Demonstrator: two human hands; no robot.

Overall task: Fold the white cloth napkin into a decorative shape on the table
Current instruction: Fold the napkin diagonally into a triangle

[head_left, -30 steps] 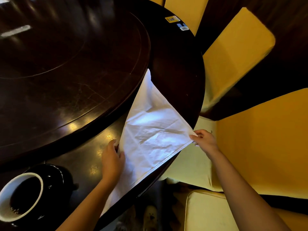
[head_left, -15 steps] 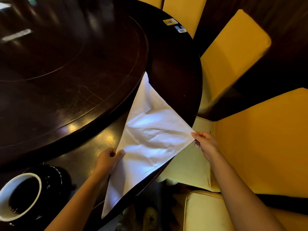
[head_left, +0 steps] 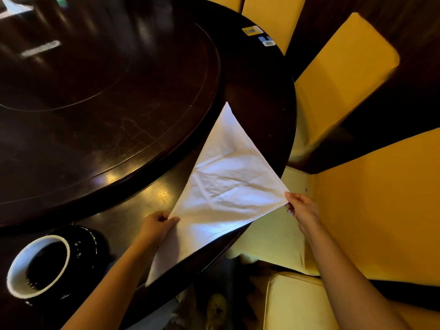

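The white cloth napkin (head_left: 228, 184) lies on the dark round table (head_left: 259, 96) near its right edge, spread as a creased diamond with one point aimed away from me. My left hand (head_left: 156, 226) pinches its left edge, and a loose corner hangs below that hand over the table's near rim. My right hand (head_left: 301, 208) grips the right corner just past the table edge, holding the cloth taut.
A raised dark turntable (head_left: 100, 91) fills the table's middle. A black cup with a white rim (head_left: 38, 265) on a black saucer sits near left. Yellow chairs (head_left: 340, 75) crowd the right side; stickers (head_left: 252, 30) lie at the far edge.
My left hand slid down along the napkin's left edge and closed on it. The cloth shifted slightly and now stretches flatter between both hands.
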